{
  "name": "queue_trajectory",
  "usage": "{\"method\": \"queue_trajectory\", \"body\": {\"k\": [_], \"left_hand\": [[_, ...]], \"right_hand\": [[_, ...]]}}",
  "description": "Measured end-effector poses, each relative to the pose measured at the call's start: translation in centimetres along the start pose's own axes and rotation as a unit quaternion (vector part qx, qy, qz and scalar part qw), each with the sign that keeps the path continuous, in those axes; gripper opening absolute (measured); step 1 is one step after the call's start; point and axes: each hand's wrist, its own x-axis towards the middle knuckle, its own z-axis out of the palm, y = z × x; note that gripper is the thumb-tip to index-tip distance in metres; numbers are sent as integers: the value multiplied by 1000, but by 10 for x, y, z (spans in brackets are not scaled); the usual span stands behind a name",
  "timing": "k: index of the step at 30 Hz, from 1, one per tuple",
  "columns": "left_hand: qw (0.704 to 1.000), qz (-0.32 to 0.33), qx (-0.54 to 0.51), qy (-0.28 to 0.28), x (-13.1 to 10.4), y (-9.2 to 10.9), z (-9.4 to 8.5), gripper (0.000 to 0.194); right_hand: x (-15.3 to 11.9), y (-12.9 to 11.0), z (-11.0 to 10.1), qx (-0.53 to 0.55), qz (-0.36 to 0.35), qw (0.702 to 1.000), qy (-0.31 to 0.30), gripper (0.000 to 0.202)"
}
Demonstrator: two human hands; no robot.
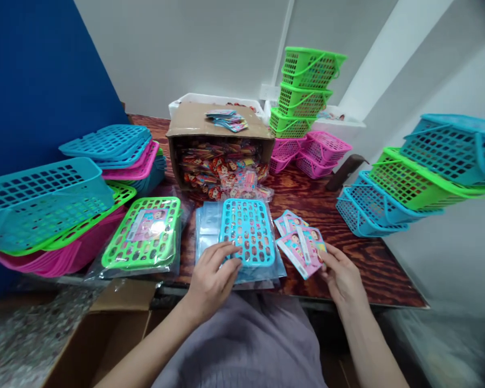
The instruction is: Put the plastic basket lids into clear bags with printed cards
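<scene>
My left hand (215,271) rests at the lower left corner of a blue plastic basket lid (248,226), fingers loosely bent and somewhat apart, not wrapped round it. Beneath the lid lie clear plastic bags (207,229). On the right, my right hand (345,277) pinches the edge of a pink and blue printed card (313,250) between thumb and fingers. More such cards (289,220) are spread under and behind it. To the left lies a green lid (121,249) in a clear bag, with a printed card on it.
An open cardboard box (186,118) full of printed packets stands behind the lid. Stacked baskets, green (305,99), pink (327,148) and blue (367,215), stand on the right. More baskets (48,188) and lids (109,141) crowd the left. Below the table edge sits an open carton (117,328).
</scene>
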Motion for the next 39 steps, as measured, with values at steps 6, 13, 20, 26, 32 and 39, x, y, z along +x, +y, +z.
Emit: {"method": "queue_trajectory", "body": {"k": [6,13,20,26,32,39], "left_hand": [[1000,8,16,4,3,4,0,10],[1000,8,18,9,10,4,-6,10],[1000,15,7,-4,13,0,-12,6],[999,33,18,-6,16,1,-14,6],[999,27,23,0,13,2,-12,9],[1000,18,8,7,9,2,-11,12]], "right_hand": [[49,5,-16,-20,-36,995,93,55],[-60,-13,-12,-11,144,975,-168,46],[-119,23,45,0,213,946,-245,53],[-119,29,72,53,67,994,-74,58],[-133,29,72,-88,-88,985,-119,42],[-147,61,40,-419,-511,735,-154,57]]}}
